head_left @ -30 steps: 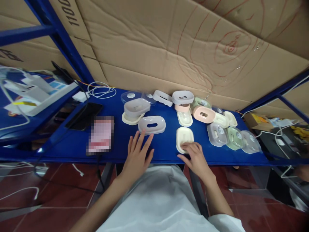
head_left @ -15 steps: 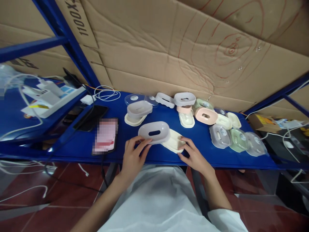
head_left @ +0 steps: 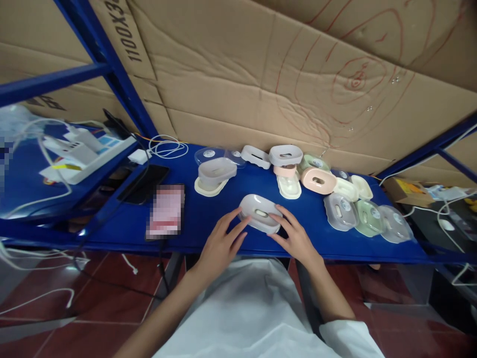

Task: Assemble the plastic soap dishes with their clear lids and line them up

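A pale grey oval soap dish tray [head_left: 253, 203] with a slot in its middle sits in front of me on the blue table. It lies over a cream base [head_left: 261, 213], which shows mainly through the slot. The fingers of my left hand [head_left: 220, 242] hold the tray's left end. My right hand [head_left: 297, 237] grips its right end, fingertips over the rim and thumb at the near side. Behind, to the left, another grey tray [head_left: 217, 169] rests on a cream base [head_left: 204, 190].
Soap dish parts stand at the back, among them a peach tray [head_left: 318, 180] and a grey tray [head_left: 285, 154]. Lidded grey [head_left: 339, 213] and green dishes [head_left: 368, 219] are at right. A phone [head_left: 166, 211], cables and a power strip [head_left: 89, 161] lie left.
The grey tray has moved right, from beside the cream base to on top of it. My left hand went right with it; my right hand now holds the tray's right end.
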Demonstrator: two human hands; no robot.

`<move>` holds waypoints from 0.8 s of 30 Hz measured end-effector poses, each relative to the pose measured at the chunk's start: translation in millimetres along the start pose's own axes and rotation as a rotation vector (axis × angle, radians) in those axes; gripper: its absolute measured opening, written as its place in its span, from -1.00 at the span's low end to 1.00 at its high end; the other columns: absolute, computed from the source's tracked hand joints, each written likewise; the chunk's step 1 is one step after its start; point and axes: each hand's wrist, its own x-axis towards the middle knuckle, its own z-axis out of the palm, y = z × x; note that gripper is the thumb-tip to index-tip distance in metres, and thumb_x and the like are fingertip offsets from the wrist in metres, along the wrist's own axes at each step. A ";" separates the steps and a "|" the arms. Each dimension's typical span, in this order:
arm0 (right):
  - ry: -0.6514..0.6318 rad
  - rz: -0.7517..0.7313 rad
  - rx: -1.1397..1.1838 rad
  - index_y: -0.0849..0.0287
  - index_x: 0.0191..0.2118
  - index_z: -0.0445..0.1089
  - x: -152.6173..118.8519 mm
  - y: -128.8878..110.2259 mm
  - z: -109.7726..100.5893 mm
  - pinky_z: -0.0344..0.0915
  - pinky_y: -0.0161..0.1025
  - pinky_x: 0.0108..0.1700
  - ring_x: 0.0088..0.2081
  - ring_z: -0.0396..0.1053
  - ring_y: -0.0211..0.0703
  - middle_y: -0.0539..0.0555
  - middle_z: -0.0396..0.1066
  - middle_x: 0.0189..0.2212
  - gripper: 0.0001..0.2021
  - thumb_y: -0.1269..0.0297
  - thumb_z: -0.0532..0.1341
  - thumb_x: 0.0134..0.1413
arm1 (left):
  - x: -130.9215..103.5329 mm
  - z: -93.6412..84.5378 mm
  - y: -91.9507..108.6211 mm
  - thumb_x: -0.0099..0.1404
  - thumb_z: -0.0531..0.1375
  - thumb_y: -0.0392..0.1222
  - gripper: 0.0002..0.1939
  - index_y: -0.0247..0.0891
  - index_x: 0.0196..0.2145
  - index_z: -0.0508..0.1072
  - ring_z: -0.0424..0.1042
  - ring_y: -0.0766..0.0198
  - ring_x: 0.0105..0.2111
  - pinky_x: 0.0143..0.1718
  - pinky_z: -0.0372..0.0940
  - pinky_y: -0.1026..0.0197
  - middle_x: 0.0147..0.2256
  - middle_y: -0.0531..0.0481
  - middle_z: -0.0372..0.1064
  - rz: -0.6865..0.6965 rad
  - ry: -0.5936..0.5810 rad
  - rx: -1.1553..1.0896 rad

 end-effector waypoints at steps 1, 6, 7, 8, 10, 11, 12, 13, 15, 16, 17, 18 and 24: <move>0.005 0.013 0.005 -0.06 0.44 0.25 -0.7 0.3 0.2 0.34 0.15 0.42 0.47 0.19 0.16 0.22 0.10 0.50 -0.44 0.12 0.29 0.42 | -0.2 -0.3 0.2 0.54 0.17 -0.27 -0.46 -0.03 0.41 0.28 0.34 -0.02 0.33 0.29 0.39 -0.12 0.37 -0.21 0.24 -0.004 -0.023 0.002; -0.005 0.054 0.040 -0.04 0.44 0.22 -2.3 1.8 -0.1 0.24 0.15 0.47 0.50 0.11 0.15 0.21 0.04 0.52 -0.43 0.08 0.28 0.42 | -0.9 -1.5 1.6 0.55 0.15 -0.24 -0.37 0.01 0.49 0.14 0.33 -0.06 0.35 0.30 0.39 -0.17 0.40 -0.22 0.21 -0.039 -0.100 0.011; 0.000 0.055 0.052 -0.04 0.44 0.21 -2.1 2.2 -0.6 0.23 0.14 0.48 0.51 0.10 0.14 0.21 0.04 0.52 -0.44 0.11 0.27 0.43 | -1.1 -1.7 1.8 0.55 0.15 -0.24 -0.36 0.01 0.50 0.13 0.31 -0.06 0.37 0.31 0.38 -0.16 0.42 -0.23 0.19 -0.043 -0.105 0.010; 0.000 0.057 0.058 -0.03 0.44 0.21 -1.9 2.6 -1.2 0.21 0.14 0.48 0.51 0.09 0.13 0.21 0.03 0.52 -0.46 0.13 0.25 0.44 | -1.4 -1.9 1.9 0.55 0.15 -0.24 -0.35 0.01 0.50 0.12 0.30 -0.06 0.38 0.32 0.37 -0.16 0.43 -0.23 0.16 -0.047 -0.105 0.009; -0.003 0.065 0.055 0.00 0.41 0.23 -1.1 3.7 -3.3 0.21 0.15 0.48 0.53 0.05 0.15 0.23 -0.03 0.54 -0.49 0.15 0.24 0.45 | -2.0 -2.1 1.8 0.55 0.15 -0.24 -0.33 0.01 0.51 0.09 0.26 -0.07 0.40 0.33 0.36 -0.16 0.45 -0.24 0.11 -0.050 -0.099 0.007; -0.002 0.072 0.048 0.01 0.39 0.24 -0.6 4.3 -4.7 0.20 0.16 0.48 0.53 0.04 0.16 0.24 -0.06 0.55 -0.51 0.16 0.23 0.45 | -2.3 -2.2 1.7 0.55 0.15 -0.24 -0.32 0.01 0.52 0.08 0.25 -0.07 0.41 0.34 0.35 -0.16 0.46 -0.25 0.10 -0.050 -0.098 0.005; 0.006 0.081 0.040 0.02 0.38 0.25 -0.1 4.8 -6.1 0.20 0.16 0.48 0.53 0.03 0.16 0.24 -0.08 0.55 -0.53 0.16 0.23 0.45 | -2.5 -2.4 1.5 0.55 0.15 -0.24 -0.32 0.01 0.52 0.07 0.23 -0.08 0.42 0.35 0.34 -0.16 0.46 -0.25 0.09 -0.049 -0.098 0.003; 0.018 0.089 0.033 0.02 0.36 0.26 0.4 5.1 -7.3 0.20 0.17 0.48 0.53 0.04 0.17 0.25 -0.08 0.55 -0.54 0.17 0.23 0.45 | -2.6 -2.5 1.3 0.55 0.16 -0.24 -0.31 0.01 0.52 0.06 0.23 -0.08 0.42 0.35 0.33 -0.16 0.47 -0.25 0.08 -0.048 -0.099 0.000; 0.027 0.090 0.026 0.02 0.35 0.27 1.4 4.8 -8.4 0.20 0.18 0.48 0.52 0.07 0.17 0.26 -0.03 0.53 -0.55 0.18 0.23 0.44 | -2.7 -2.6 1.1 0.55 0.16 -0.24 -0.31 0.00 0.52 0.07 0.22 -0.07 0.43 0.36 0.33 -0.17 0.47 -0.25 0.07 -0.049 -0.105 -0.008; 0.021 0.085 0.023 0.02 0.35 0.26 2.0 3.9 -7.8 0.21 0.18 0.48 0.51 0.08 0.17 0.26 -0.01 0.52 -0.55 0.18 0.23 0.44 | -2.6 -2.6 1.0 0.54 0.16 -0.24 -0.32 0.00 0.52 0.08 0.22 -0.07 0.43 0.36 0.32 -0.17 0.47 -0.25 0.07 -0.050 -0.109 -0.012; 0.010 0.079 0.018 0.02 0.36 0.26 2.6 2.5 -6.4 0.22 0.19 0.48 0.51 0.08 0.18 0.26 0.00 0.52 -0.54 0.18 0.24 0.44 | -2.4 -2.5 0.9 0.54 0.16 -0.24 -0.33 -0.01 0.51 0.10 0.21 -0.07 0.43 0.36 0.32 -0.17 0.47 -0.25 0.08 -0.049 -0.111 -0.014; -0.007 0.073 0.011 0.02 0.37 0.25 3.4 0.6 -4.2 0.23 0.20 0.47 0.51 0.08 0.19 0.27 0.00 0.52 -0.52 0.16 0.26 0.43 | -2.2 -2.2 0.8 0.54 0.16 -0.24 -0.33 -0.02 0.51 0.11 0.21 -0.08 0.43 0.36 0.32 -0.18 0.47 -0.26 0.08 -0.046 -0.112 -0.015; -0.043 0.046 0.017 0.07 0.34 0.25 8.5 -10.5 8.4 0.27 0.18 0.45 0.52 0.06 0.18 0.33 0.00 0.52 -0.53 0.13 0.26 0.43 | -2.3 -0.2 -0.4 0.54 0.16 -0.24 -0.33 -0.04 0.51 0.11 0.13 -0.13 0.48 0.39 0.28 -0.22 0.51 -0.26 0.00 -0.040 -0.100 0.012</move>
